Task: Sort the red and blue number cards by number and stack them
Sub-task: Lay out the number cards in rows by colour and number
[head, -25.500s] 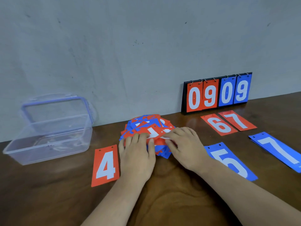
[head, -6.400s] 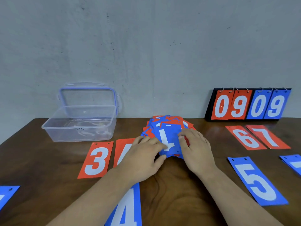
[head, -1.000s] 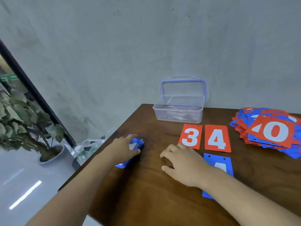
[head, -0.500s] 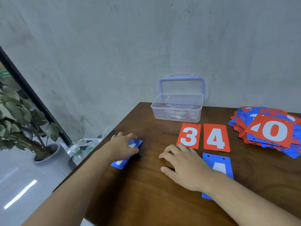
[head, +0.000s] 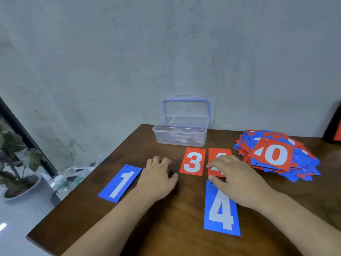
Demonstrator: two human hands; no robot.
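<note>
A blue 1 card [head: 120, 183] lies flat near the table's left edge. My left hand [head: 158, 179] hovers just right of it, fingers relaxed, holding nothing. A red 3 card [head: 192, 161] and a red 4 card [head: 219, 154] lie side by side further back. My right hand [head: 238, 179] is spread over the red 4 and the top of a blue 4 card [head: 221, 209]. A messy pile of red and blue cards [head: 276, 156] with a red 0 on top sits at the right.
An open clear plastic box [head: 181, 133] stands at the back against the wall. A black scoreboard stand [head: 335, 126] shows at the far right edge. The table's left edge [head: 83, 183] drops to a floor with bottles and a potted plant.
My left hand has let go of the blue 1 card and moved right of it. My right hand has moved right and back, over the red 4. The view has panned right.
</note>
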